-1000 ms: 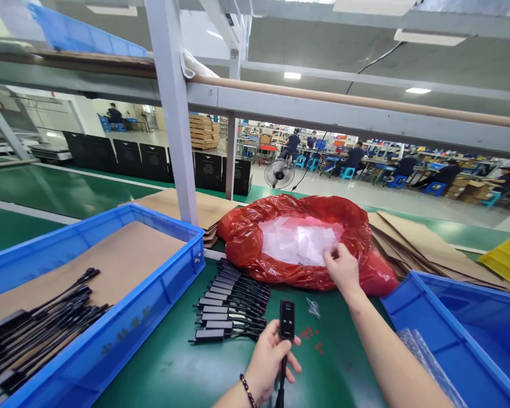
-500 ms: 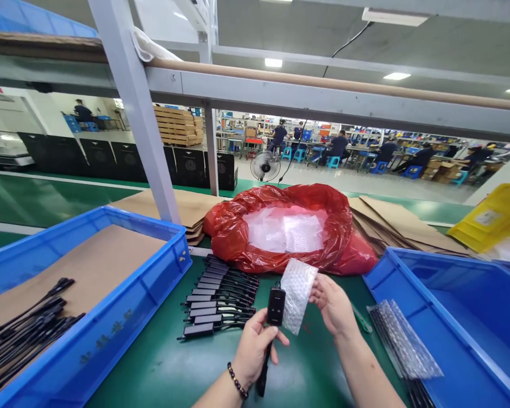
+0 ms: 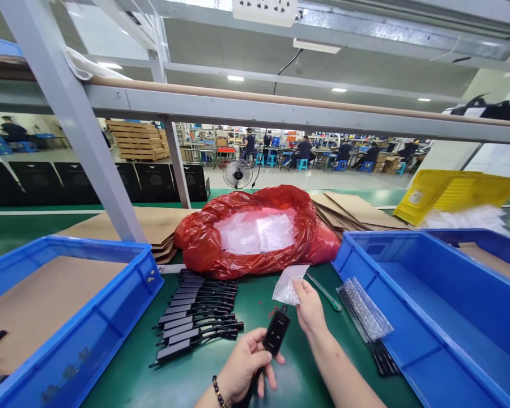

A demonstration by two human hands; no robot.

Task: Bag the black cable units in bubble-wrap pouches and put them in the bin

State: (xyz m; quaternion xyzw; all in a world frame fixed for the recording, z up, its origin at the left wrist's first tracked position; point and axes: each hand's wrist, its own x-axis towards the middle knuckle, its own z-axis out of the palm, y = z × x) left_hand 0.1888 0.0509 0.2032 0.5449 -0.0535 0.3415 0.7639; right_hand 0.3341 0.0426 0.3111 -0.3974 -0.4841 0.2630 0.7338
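Note:
My left hand (image 3: 249, 362) is closed around a black corded device (image 3: 276, 331), a flat box with small light markings on its face and a cable running down past my fingers. In my right hand (image 3: 309, 309) I pinch a small clear bubble-wrap bag (image 3: 287, 284) just above the device's top end; the two look apart. A row of similar black devices with cables (image 3: 187, 322) lies on the green table to the left. Beyond my hands, a red plastic bag (image 3: 204, 243) stands open, with more bubble-wrap bags (image 3: 259, 231) inside it.
Bubble-wrapped devices (image 3: 364, 309) lie on the right beside a blue bin (image 3: 408, 340). A green-handled tool (image 3: 325, 293) rests near my right hand. Another blue bin (image 3: 123, 300), lined with cardboard, stands left. Cardboard sheets (image 3: 357, 209) and a yellow tray (image 3: 446, 195) are behind.
The view has turned right. The bubble-wrap bag has swung from hanging beside the device to tilted above its top end. My left hand still holds the device.

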